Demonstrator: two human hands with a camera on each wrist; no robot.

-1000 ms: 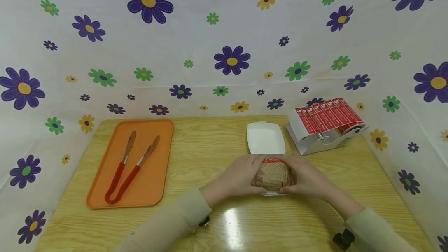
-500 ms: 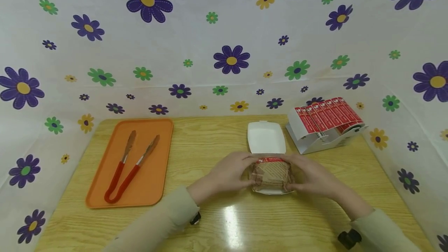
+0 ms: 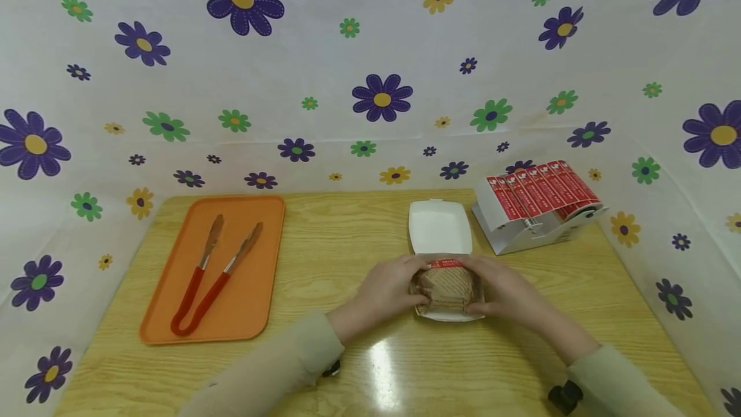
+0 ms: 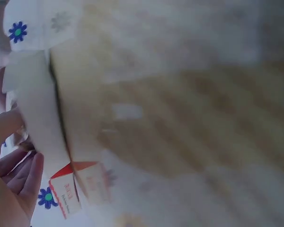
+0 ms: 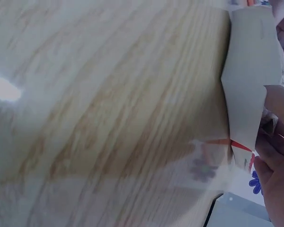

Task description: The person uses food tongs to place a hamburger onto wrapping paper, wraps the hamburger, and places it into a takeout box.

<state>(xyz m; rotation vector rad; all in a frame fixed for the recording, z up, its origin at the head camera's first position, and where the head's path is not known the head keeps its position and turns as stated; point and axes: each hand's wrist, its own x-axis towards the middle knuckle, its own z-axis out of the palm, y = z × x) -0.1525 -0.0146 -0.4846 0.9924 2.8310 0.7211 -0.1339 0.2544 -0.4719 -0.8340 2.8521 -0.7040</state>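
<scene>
A burger wrapped in brown patterned paper (image 3: 448,287), with a red printed strip across its top, sits in the lower half of an open white clamshell box (image 3: 441,227). From the left side my left hand (image 3: 384,288) holds the wrapped burger, its fingers at the back corner and its thumb near the front. On the opposite side my right hand (image 3: 512,291) grips it in the same manner. The left wrist view has the box's pale front wall (image 4: 40,113) beside the fingers. In the right wrist view, the hand (image 5: 277,161) partly hides the burger behind the box wall.
An orange tray (image 3: 263,275) at the left carries red-handled tongs (image 3: 199,307). Behind the right hand stands a grey dispenser (image 3: 503,240) with a roll of red-and-white labels (image 3: 538,192). A flower-printed white sheet (image 3: 324,69) surrounds the wooden table (image 3: 336,230).
Both hands spread apart, uncovering more of the burger and box, then came slightly back in against its sides. The burger shifted a little left, then stayed in place.
</scene>
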